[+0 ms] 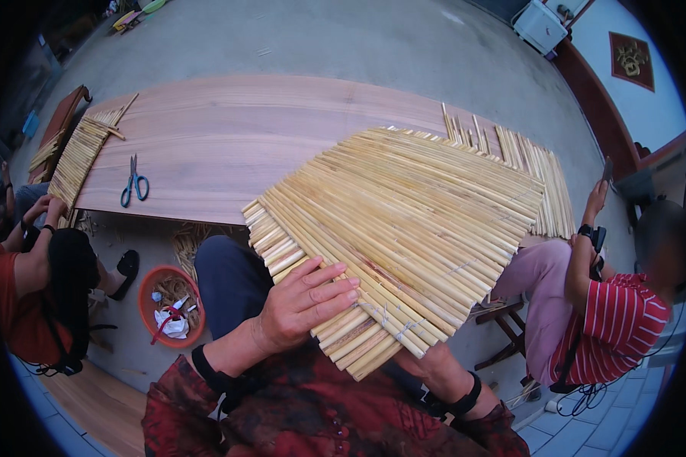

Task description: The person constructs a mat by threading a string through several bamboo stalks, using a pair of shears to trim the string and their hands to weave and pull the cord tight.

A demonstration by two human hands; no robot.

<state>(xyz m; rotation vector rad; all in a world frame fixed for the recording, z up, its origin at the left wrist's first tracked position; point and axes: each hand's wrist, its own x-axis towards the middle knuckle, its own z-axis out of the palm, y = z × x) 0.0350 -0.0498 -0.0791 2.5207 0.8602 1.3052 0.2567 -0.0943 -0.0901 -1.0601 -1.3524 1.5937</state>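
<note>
A woven panel of straw-coloured reed stalks [404,213], bound with pale thread, covers the centre of the view above my lap. My left hand [301,301] lies across its lower-left bound strip, fingers extended and slightly apart on the stalks. Under the lower right of the panel is my right hand [434,377], its fingers hidden. Behind the panel, more loose-ended reed stalks [541,183] reach over the wooden board [229,122]. Blue-handled scissors [135,184] lie on the board to the left.
An orange basin [152,301] with scraps sits on the floor at lower left. At left, a person in orange [23,305] handles another reed panel [84,160]. At right, a person in a striped shirt [610,327] raises a blade [607,169]. A white appliance [533,27] stands behind.
</note>
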